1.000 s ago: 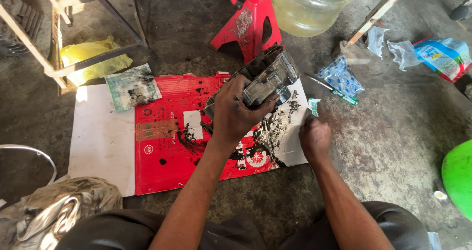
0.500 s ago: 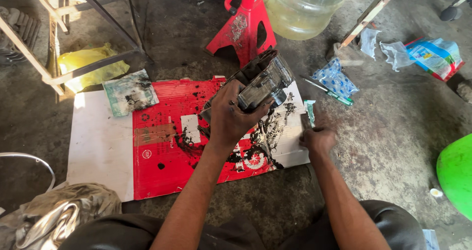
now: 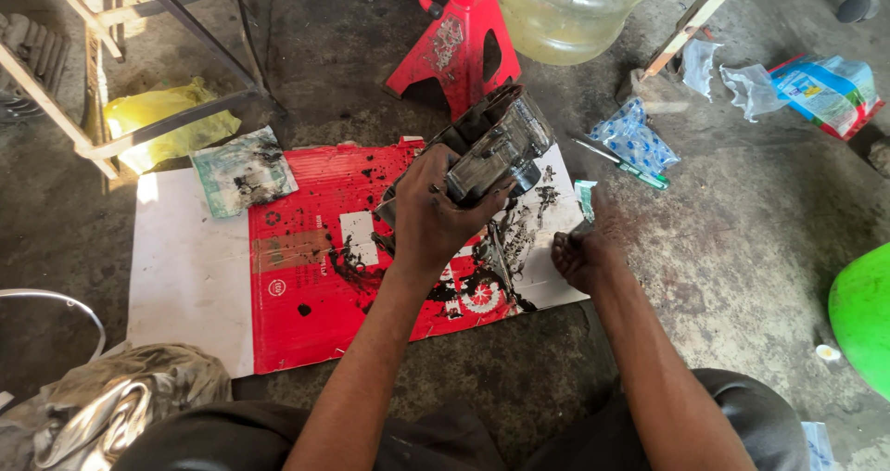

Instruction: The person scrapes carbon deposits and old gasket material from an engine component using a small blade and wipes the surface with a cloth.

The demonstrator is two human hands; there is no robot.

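A greasy metal engine part [image 3: 496,146] is lifted above the red-and-white cardboard sheet [image 3: 306,276], gripped from below by the left hand [image 3: 436,221], whose fingers wrap its lower end; the part juts toward one o'clock from that hand. At four o'clock from the part, the right hand [image 3: 579,253] rests curled at the cardboard's right edge, pinching something small I cannot identify. A red jack stand [image 3: 459,40] stands at twelve o'clock.
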